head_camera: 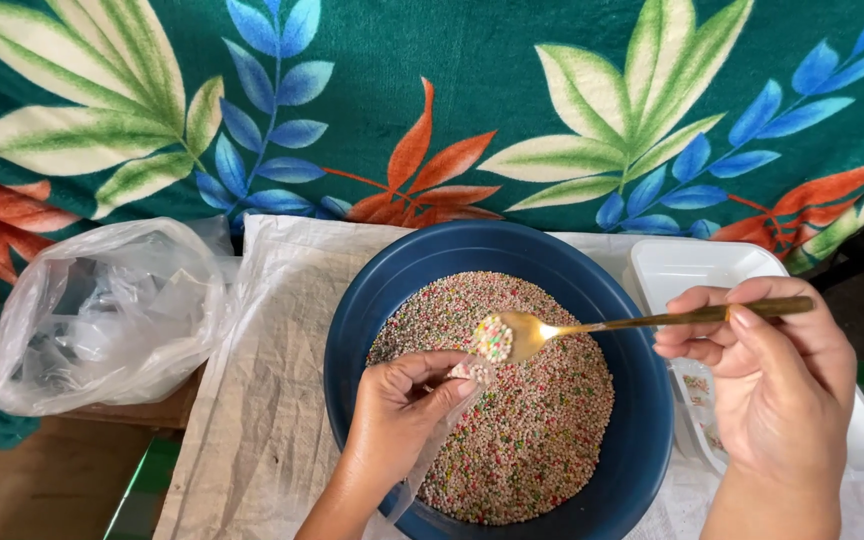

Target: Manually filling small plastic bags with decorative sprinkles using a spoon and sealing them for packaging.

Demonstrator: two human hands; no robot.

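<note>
Right hand [767, 375] holds gold spoon [592, 327] horizontal, its bowl pointing left.

Right hand [772, 375] tips a gold spoon [592, 328] of sprinkles into the left hand's [402, 420] small bag [432, 440]

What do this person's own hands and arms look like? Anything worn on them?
Both are bare. The left hand and right hand show no gloves, rings, or watch, and no sleeves reach the visible forearms. The fingernails look short and unpainted.
</note>
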